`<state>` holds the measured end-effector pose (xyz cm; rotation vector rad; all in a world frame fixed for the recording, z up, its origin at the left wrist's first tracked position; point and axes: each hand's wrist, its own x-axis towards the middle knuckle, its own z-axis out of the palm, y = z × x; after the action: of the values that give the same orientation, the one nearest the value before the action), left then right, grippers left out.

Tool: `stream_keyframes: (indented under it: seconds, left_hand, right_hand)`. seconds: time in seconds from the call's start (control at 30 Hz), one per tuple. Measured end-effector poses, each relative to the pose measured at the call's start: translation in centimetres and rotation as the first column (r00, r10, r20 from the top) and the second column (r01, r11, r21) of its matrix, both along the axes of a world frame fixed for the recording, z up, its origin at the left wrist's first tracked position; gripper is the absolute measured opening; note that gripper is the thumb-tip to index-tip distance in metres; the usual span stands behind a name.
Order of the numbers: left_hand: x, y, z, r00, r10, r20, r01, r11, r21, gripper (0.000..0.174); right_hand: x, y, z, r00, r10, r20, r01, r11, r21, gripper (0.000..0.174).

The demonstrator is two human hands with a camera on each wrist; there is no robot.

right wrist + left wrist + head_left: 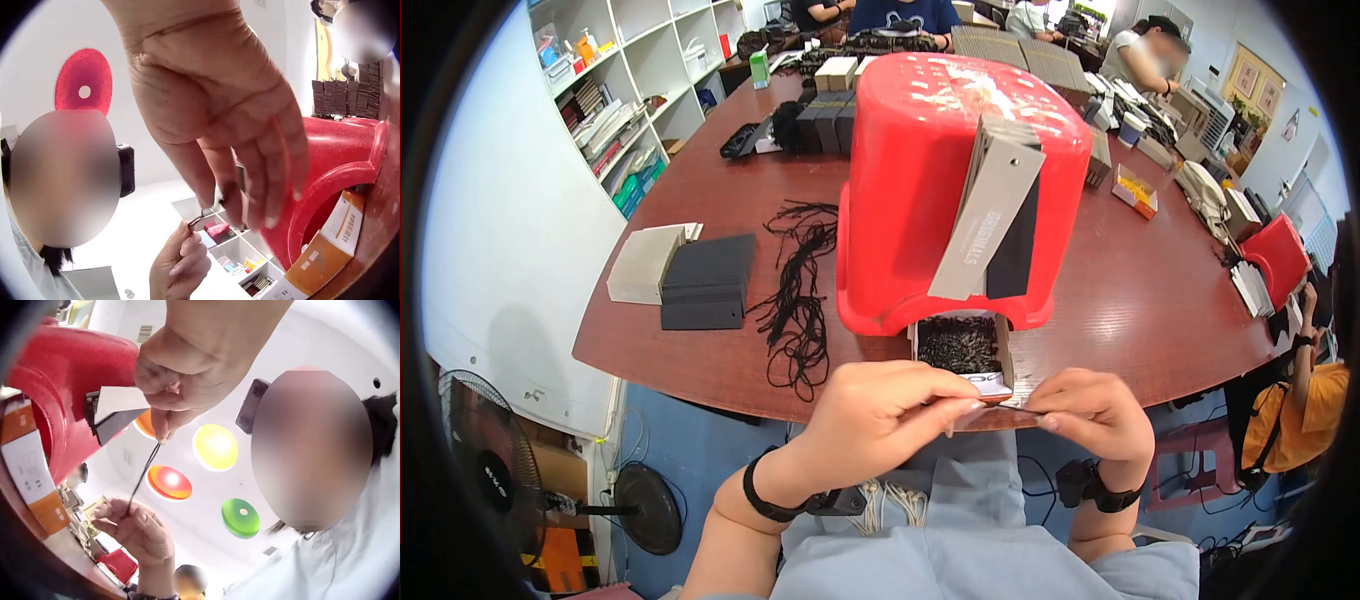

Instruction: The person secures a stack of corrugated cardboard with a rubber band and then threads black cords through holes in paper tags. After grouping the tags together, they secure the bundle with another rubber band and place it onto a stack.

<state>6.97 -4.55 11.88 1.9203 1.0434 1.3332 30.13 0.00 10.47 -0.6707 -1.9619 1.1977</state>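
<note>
A short length of thin black cord (1014,408) is stretched between both hands near the table's front edge. My left hand (890,408) pinches one end of it between thumb and fingertips. The other end is pinched by my right hand (1100,412); in the left wrist view the cord (145,470) looks doubled. Just beyond the hands, a small open box (1008,350) of black pieces sits partly under a red plastic stool (890,200). Grey printed tags (988,215) with a punched hole hang on the stool's front, a black tag (1015,245) beside them.
Left of the stool lies a tangle of black cords (797,300). Further left are stacks of grey cards (640,265) and black cards (708,280). A small box with yellow contents (1137,192) stands to the right. Other people sit around the table's far side.
</note>
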Motion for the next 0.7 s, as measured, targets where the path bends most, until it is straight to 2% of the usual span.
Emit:
stream_keyframes:
  seconds: [0.03, 0.1, 0.13, 0.17, 0.2, 0.23, 0.27, 0.3, 0.37, 0.4, 0.5, 0.63, 0.7]
  left_hand:
    - [0.3, 0.3, -0.1, 0.998, -0.028, -0.052, 0.031, 0.998, 0.060, 0.007]
    - [0.9, 0.8, 0.1, 0.977, -0.091, -0.194, 0.124, 0.978, 0.167, 0.009]
    - [1.3, 1.1, 0.0, 0.977, -0.092, -0.193, 0.126, 0.977, 0.170, 0.009]
    - [1.7, 1.4, -0.1, 0.972, -0.072, -0.226, 0.117, 0.974, 0.192, 0.009]
    - [2.1, 1.7, -0.2, 0.965, -0.052, -0.258, 0.110, 0.971, 0.214, 0.010]
    - [2.4, 1.8, -0.3, 0.978, -0.047, -0.202, 0.086, 0.978, 0.192, 0.010]
    - [2.5, 2.0, -0.2, 0.979, 0.003, -0.204, 0.050, 0.966, 0.255, 0.010]
    - [2.6, 2.1, -0.1, 0.978, 0.054, -0.203, 0.013, 0.949, 0.316, 0.011]
    - [2.8, 2.1, 0.0, 0.975, 0.114, -0.191, -0.051, 0.950, 0.308, 0.011]
    - [2.8, 2.1, 0.0, 0.968, 0.174, -0.180, -0.115, 0.948, 0.297, 0.011]
    - [2.5, 2.4, -0.3, 0.983, 0.163, -0.088, -0.133, 0.953, 0.273, 0.008]
    - [1.6, 2.4, 0.2, 0.987, 0.151, -0.055, -0.136, 0.967, 0.216, 0.007]
    - [1.4, 2.3, 0.5, 0.994, 0.095, 0.059, -0.099, 0.993, 0.063, 0.006]
  right_hand:
    - [-0.4, 0.2, 0.5, 0.998, 0.026, 0.056, -0.029, 0.999, 0.044, 0.017]
    - [-1.3, 0.3, 1.2, 0.983, 0.068, 0.171, -0.088, 0.989, 0.115, 0.046]
    - [-1.8, 0.1, 0.9, 0.983, 0.171, 0.062, -0.168, 0.984, -0.057, 0.070]
    - [-2.5, -0.3, 0.9, 0.984, 0.169, 0.062, -0.165, 0.985, -0.057, 0.070]
    - [-3.3, -0.7, 0.9, 0.975, 0.198, -0.099, -0.215, 0.954, -0.210, 0.071]
    - [-3.8, -0.8, 0.9, 0.945, 0.198, -0.260, -0.283, 0.895, -0.344, 0.072]
    - [-4.0, -0.6, 0.9, 0.967, 0.168, -0.193, -0.223, 0.923, -0.313, 0.060]
    - [-4.0, -0.5, 1.3, 0.967, 0.167, -0.192, -0.221, 0.924, -0.312, 0.060]
    - [-4.1, -0.3, 1.9, 0.987, 0.139, -0.076, -0.158, 0.916, -0.368, 0.039]
    - [-4.7, 0.2, 0.9, 0.994, 0.053, -0.101, -0.067, 0.988, -0.142, 0.026]
    - [-4.4, 0.5, 1.2, 0.996, -0.028, -0.082, 0.009, 0.976, -0.218, 0.021]
    - [-3.7, 1.2, 1.4, 0.995, -0.085, -0.045, 0.081, 0.993, -0.089, 0.013]
    - [-3.9, 1.3, 2.1, 0.992, -0.110, -0.055, 0.105, 0.992, -0.073, 0.011]
